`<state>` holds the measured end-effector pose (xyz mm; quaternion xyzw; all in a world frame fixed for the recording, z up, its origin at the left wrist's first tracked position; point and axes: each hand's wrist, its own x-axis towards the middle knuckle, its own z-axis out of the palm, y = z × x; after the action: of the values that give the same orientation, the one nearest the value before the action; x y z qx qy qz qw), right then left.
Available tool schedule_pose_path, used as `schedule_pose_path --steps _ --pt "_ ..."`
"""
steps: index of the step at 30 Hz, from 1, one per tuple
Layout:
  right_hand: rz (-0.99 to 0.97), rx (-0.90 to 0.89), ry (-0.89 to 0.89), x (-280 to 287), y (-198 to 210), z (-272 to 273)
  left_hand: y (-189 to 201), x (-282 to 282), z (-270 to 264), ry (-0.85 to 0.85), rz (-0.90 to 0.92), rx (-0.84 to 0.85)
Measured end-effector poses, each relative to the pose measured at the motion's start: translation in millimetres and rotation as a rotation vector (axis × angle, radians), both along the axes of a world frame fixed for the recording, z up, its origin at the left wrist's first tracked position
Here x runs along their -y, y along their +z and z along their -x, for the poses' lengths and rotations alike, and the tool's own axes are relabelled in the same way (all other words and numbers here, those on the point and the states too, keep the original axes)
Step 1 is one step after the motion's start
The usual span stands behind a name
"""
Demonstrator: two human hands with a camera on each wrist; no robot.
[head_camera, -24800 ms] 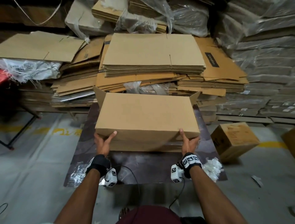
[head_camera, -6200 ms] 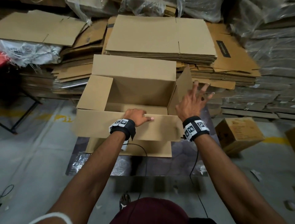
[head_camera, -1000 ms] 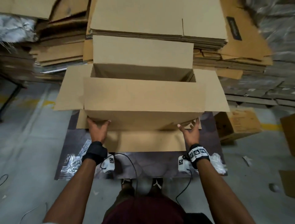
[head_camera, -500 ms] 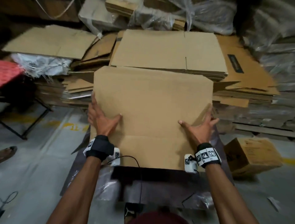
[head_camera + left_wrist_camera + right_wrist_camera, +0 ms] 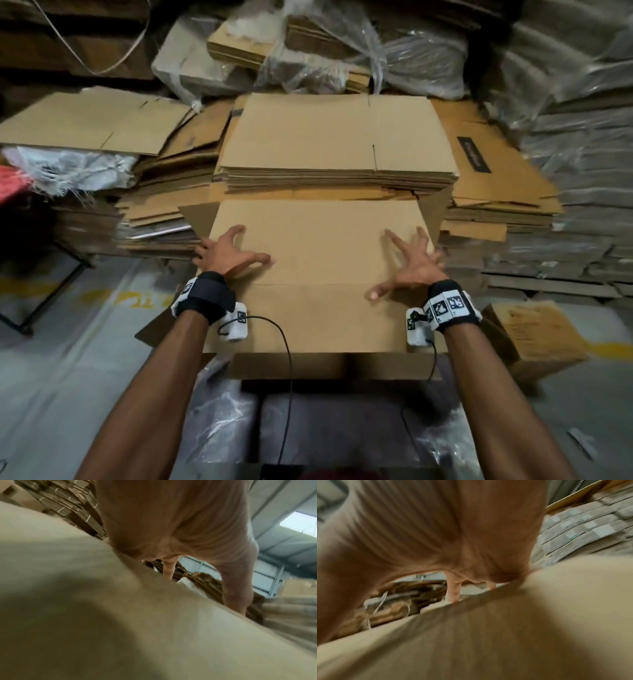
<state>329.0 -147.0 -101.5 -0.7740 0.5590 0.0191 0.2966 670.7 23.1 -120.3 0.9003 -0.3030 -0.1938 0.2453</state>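
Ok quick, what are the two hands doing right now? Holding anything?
Left hand: open, fingers spread, pressing flat on the cardboard box.
Right hand: open, fingers spread, pressing on the same box, holding nothing.

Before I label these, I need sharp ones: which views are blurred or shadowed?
Head view: cardboard box sharp at centre, edges smeared. Left wrist view: blurred, dark shadow on the box. Right wrist view: heaviest blur, right hand fills the top.

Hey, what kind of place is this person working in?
Probably a warehouse or carton storeroom: stacks of flattened cardboard boxes, plastic-wrapped bundles piled to the right, and, in the left wrist view, a high sheet-metal roof with a skylight.
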Motion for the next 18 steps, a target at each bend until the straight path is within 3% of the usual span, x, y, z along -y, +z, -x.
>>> schedule_pose_path --steps 4,7,12,18 --pt "-0.01 -0.123 0.068 -7 -59 -8 -38 6 2 -0.108 -0.076 0.071" --pt "0.111 -0.122 0.099 -11 -89 -3 -72 5 4 -0.216 -0.103 0.216" --pt "0.251 -0.114 0.191 -17 -106 -4 -88 4 27 -0.54 -0.139 0.413" --pt "0.314 -0.162 0.324 -34 -116 -20 -94 0 54 -0.746 -0.2 0.602"
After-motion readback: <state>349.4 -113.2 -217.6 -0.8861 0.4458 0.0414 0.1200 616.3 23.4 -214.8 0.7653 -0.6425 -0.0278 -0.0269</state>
